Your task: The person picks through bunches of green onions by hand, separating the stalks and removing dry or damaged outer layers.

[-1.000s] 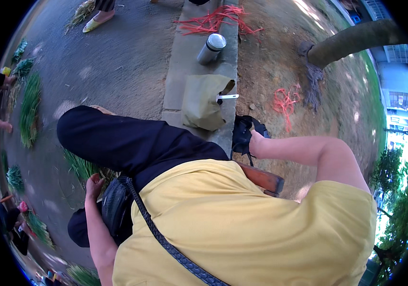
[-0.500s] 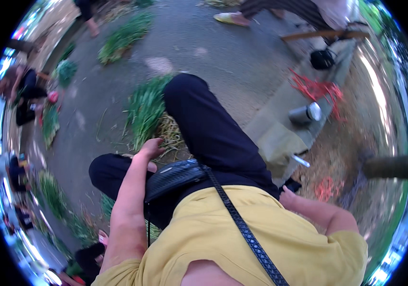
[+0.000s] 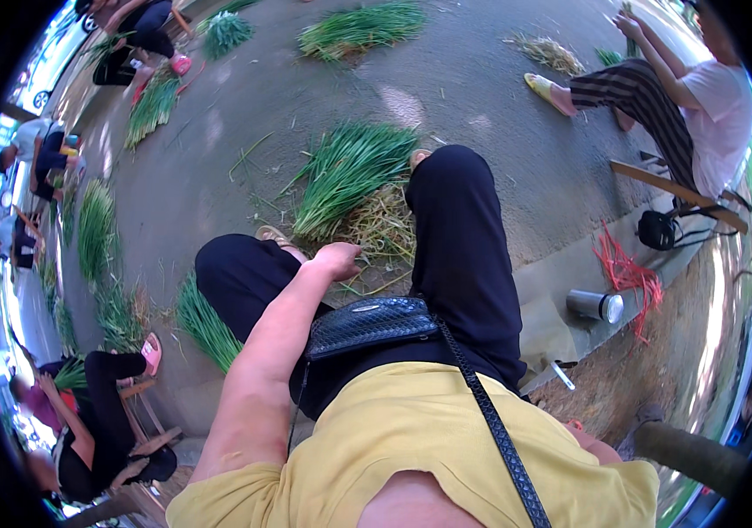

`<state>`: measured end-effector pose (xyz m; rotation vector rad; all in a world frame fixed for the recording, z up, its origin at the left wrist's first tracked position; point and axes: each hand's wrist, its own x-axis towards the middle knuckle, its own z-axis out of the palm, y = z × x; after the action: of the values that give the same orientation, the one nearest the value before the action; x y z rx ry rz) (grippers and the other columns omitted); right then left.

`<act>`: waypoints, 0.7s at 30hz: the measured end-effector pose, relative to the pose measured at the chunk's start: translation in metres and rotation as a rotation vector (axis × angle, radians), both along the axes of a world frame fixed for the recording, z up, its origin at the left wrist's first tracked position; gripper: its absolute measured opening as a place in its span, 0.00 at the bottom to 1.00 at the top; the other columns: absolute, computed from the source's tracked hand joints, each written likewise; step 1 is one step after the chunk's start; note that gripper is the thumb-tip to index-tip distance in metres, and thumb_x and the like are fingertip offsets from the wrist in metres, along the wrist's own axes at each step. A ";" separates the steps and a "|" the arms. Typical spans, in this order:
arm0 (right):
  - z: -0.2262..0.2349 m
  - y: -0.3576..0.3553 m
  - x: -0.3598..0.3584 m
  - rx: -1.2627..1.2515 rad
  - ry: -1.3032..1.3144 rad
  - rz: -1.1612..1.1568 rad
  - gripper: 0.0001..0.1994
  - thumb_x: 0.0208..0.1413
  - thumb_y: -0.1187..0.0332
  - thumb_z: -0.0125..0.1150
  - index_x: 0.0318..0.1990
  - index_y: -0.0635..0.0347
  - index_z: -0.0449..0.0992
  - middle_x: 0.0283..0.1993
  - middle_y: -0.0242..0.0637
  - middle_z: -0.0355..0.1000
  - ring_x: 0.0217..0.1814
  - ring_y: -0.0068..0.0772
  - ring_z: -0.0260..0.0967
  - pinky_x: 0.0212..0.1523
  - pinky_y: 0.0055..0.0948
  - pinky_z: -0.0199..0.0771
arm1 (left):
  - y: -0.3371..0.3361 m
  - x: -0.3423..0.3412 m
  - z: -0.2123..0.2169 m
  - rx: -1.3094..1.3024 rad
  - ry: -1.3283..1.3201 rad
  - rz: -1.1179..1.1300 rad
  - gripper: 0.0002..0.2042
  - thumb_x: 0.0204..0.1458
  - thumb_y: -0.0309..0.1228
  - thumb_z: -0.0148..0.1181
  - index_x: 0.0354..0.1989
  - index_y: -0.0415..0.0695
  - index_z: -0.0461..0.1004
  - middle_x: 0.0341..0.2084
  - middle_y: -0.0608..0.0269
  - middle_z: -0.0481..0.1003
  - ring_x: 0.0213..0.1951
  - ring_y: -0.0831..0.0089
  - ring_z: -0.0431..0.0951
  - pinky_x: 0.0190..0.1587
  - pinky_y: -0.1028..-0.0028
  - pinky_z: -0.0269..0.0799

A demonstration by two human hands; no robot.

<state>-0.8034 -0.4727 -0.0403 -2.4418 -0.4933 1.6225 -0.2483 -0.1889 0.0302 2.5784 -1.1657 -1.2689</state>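
One hand shows: the left hand [image 3: 336, 260], reaching forward between the person's black-trousered knees, its fingers curled together in a loose fist; whether they hold anything cannot be told. It hangs just above a heap of yellowish trimmings [image 3: 382, 231] on the paved ground [image 3: 218, 167], and just beyond that, farther off, lies a fanned bundle of green stalks [image 3: 350, 172]. A smaller green bunch [image 3: 204, 321] lies to the left of the left knee. The right hand is out of sight behind the yellow shirt [image 3: 429, 449]. A black woven pouch [image 3: 372, 324] on a strap rests on the lap, near the left forearm. To the right, on a concrete kerb [image 3: 561, 273], lies a metal flask [image 3: 596, 305] on its side beside a tangle of red strings [image 3: 627, 273]. Far right, another person in striped trousers [image 3: 635, 92] sits; more people sit among green bundles along the left edge.
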 end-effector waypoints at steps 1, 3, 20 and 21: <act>0.003 -0.004 0.007 -0.002 0.020 -0.002 0.16 0.45 0.56 0.59 0.38 0.55 0.77 0.41 0.34 0.73 0.49 0.35 0.65 0.46 0.37 0.65 | 0.001 -0.002 0.002 -0.012 -0.006 0.007 0.24 0.44 0.35 0.57 0.52 0.43 0.66 0.43 0.47 0.72 0.47 0.54 0.71 0.49 0.63 0.66; 0.009 -0.014 0.022 0.001 0.049 -0.011 0.16 0.44 0.55 0.60 0.37 0.55 0.78 0.40 0.35 0.73 0.47 0.36 0.67 0.45 0.37 0.66 | 0.007 -0.005 0.003 -0.021 -0.018 0.028 0.23 0.44 0.36 0.57 0.51 0.42 0.66 0.42 0.48 0.73 0.46 0.54 0.72 0.49 0.62 0.67; 0.297 -0.033 0.436 -0.268 -0.775 -0.284 0.15 0.45 0.56 0.59 0.23 0.61 0.76 0.25 0.44 0.72 0.31 0.47 0.72 0.33 0.41 0.71 | 0.013 -0.013 -0.043 0.120 0.043 0.128 0.17 0.44 0.32 0.57 0.44 0.41 0.72 0.42 0.50 0.73 0.47 0.57 0.73 0.47 0.63 0.70; 0.319 -0.013 0.460 -0.166 -0.865 -0.305 0.15 0.46 0.57 0.58 0.22 0.61 0.76 0.25 0.45 0.72 0.31 0.48 0.71 0.33 0.42 0.71 | 0.015 -0.009 -0.040 0.141 0.050 0.128 0.16 0.44 0.32 0.57 0.43 0.41 0.73 0.41 0.50 0.74 0.47 0.57 0.73 0.47 0.63 0.70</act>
<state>-0.3435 -0.4860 0.2787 -3.0663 -0.0592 0.4502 -0.2577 -0.1742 -0.0098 2.6519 -0.9169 -1.4256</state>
